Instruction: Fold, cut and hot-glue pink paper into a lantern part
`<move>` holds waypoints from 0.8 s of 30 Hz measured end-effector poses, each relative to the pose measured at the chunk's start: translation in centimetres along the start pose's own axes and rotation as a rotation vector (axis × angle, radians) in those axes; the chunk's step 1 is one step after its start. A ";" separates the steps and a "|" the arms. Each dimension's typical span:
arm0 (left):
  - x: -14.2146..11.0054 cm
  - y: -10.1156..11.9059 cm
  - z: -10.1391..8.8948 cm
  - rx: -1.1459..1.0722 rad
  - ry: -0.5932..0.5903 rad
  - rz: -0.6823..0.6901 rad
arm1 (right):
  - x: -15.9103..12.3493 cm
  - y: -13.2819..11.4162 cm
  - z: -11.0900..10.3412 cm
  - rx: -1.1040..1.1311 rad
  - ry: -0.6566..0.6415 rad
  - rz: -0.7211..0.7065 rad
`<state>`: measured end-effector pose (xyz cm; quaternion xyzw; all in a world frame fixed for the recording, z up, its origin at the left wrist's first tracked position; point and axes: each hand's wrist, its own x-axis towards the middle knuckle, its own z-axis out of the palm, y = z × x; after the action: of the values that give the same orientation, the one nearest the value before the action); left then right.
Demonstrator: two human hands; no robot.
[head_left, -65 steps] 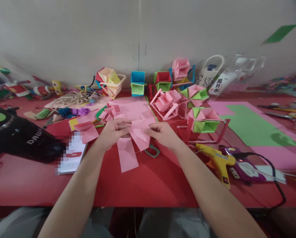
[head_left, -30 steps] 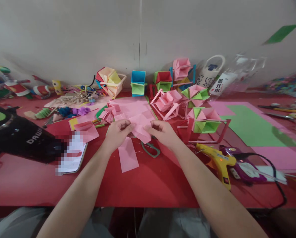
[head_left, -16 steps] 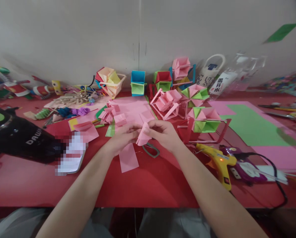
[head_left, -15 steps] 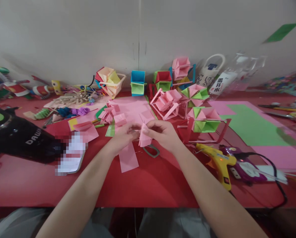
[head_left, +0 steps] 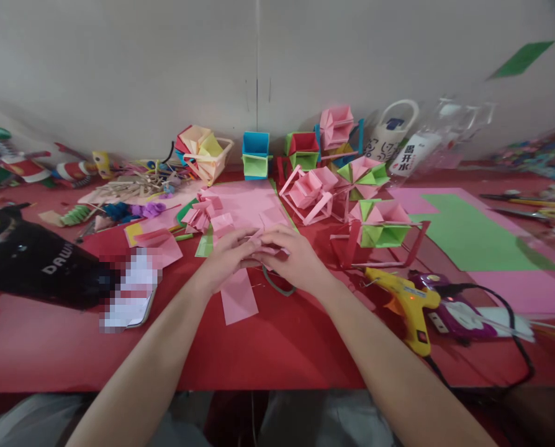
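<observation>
Between my two hands, above the middle of the red table [head_left: 300, 347], is a folded piece of pink paper [head_left: 272, 249], mostly covered by fingers. My left hand [head_left: 231, 254] is closed on its left side. My right hand [head_left: 289, 254] grips it from the right, fingers bent over the top. Below the left hand lies a flat pink paper strip [head_left: 239, 301]. A grey-green scissors handle [head_left: 277, 284] shows under my right hand. Just behind the hands are small folded pink paper pieces [head_left: 202, 214] and a pink sheet [head_left: 244, 202].
A yellow glue gun [head_left: 410, 310] lies at the right beside a purple power strip [head_left: 459, 316]. Folded paper wheels on frames [head_left: 382, 226] stand behind it. At left are a phone [head_left: 133, 292] and a black tumbler [head_left: 40, 261]. Green paper [head_left: 473, 236] lies far right.
My hands have turned the folded pink paper from upright to flatter, and the right fingers have come over it. The whole view has shifted slightly.
</observation>
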<state>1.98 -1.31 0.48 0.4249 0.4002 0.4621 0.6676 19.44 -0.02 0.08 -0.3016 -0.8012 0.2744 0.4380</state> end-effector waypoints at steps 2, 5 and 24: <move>0.1 -0.2 -0.2 0.033 -0.020 0.043 | 0.0 0.1 0.0 -0.024 0.015 -0.005; 0.3 -0.5 -0.5 0.051 -0.077 0.106 | 0.0 0.1 -0.1 -0.105 0.094 -0.023; 0.3 0.2 -0.5 0.165 0.155 0.198 | 0.6 -0.2 -1.0 0.268 0.104 0.431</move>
<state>1.51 -0.82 0.44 0.4788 0.4430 0.5227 0.5489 19.98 0.46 1.00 -0.4183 -0.6513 0.4492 0.4462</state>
